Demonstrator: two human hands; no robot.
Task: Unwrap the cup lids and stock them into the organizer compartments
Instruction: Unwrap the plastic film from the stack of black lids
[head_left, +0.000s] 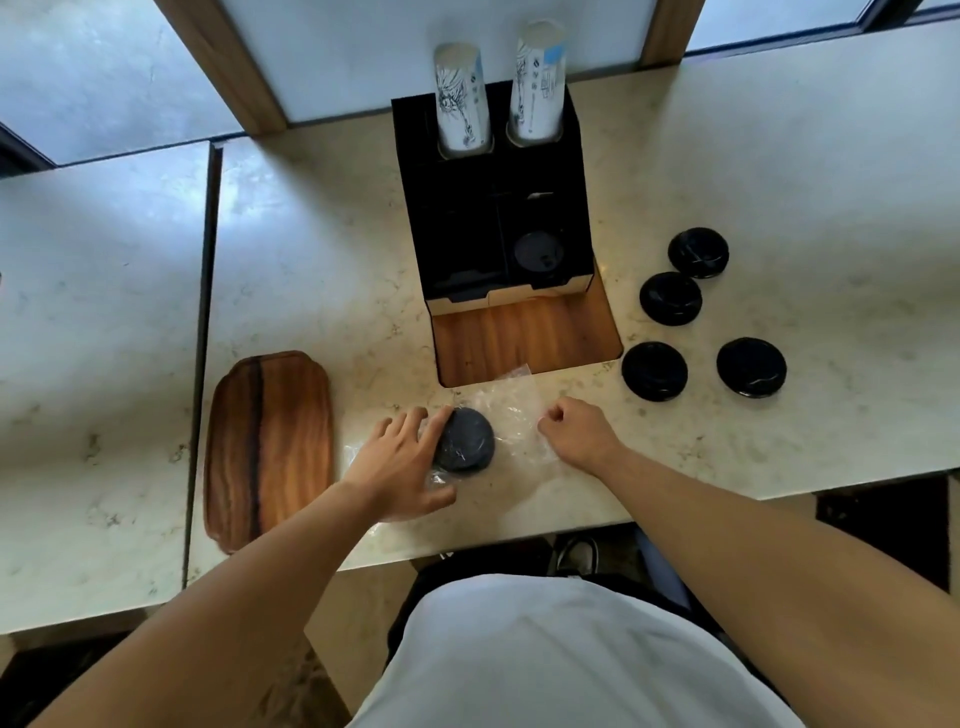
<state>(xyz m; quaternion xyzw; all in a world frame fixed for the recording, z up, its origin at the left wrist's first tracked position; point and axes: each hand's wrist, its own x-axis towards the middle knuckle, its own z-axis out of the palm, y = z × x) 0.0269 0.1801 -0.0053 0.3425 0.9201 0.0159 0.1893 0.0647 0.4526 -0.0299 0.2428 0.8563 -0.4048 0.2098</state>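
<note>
A stack of black cup lids (464, 440) lies in a clear plastic wrapper (511, 410) near the counter's front edge. My left hand (400, 462) rests against the stack's left side, fingers spread and thumb under the crumpled end of the wrapper. My right hand (574, 431) is curled and pinches the wrapper's loose right end. The black organizer (582, 218) stands behind on a wooden base (524, 338), with a black lid (537, 253) in its front right compartment. Several unwrapped lid stacks (654, 370) lie to the right.
Two sleeves of paper cups (462, 98) stand in the organizer's rear slots. A wooden tray (267, 447) lies at the left. A gap (205, 332) splits the marble counter from a neighbouring one. Window frames rise behind.
</note>
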